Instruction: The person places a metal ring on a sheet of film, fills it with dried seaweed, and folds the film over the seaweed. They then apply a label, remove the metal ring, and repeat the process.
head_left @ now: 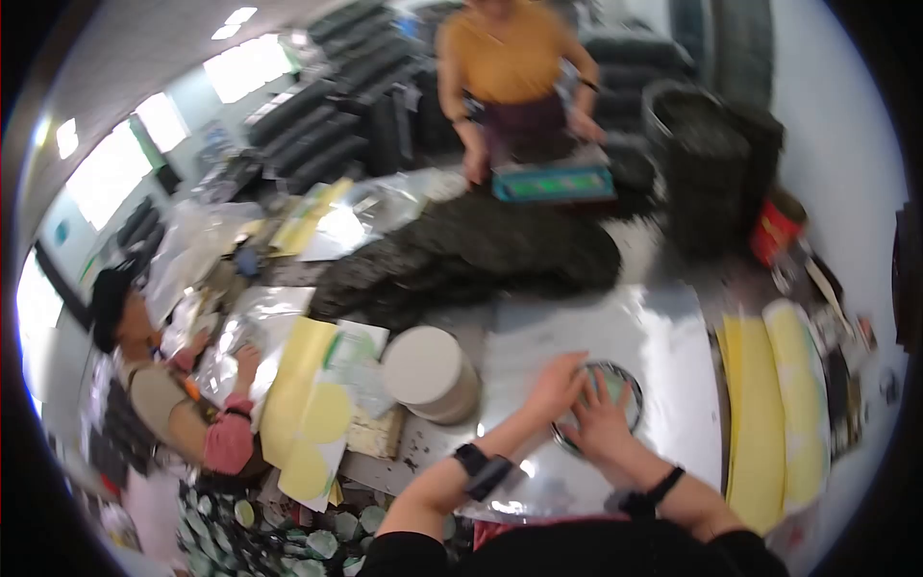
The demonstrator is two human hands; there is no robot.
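Note:
A round, flat disc (627,396) with a dark rim and a pale greenish middle lies on the shiny sheet in front of me. My right hand (602,417) rests on it, fingers spread and pointing away from me. At the disc's left edge is my left hand (558,387), its fingers stretched toward the rim and close to the right hand's fingers. Both hands cover part of the disc. Neither appears to grip anything, though the picture is somewhat blurred.
A shiny sheet (538,337) covers the table. Left stand a white round tub (428,370) and yellow sheets (298,404); more yellow sheets (750,413) lie right. Beyond is a dark heap (471,250). One person (510,58) stands behind a teal-edged tray (553,185); another (178,404) works left.

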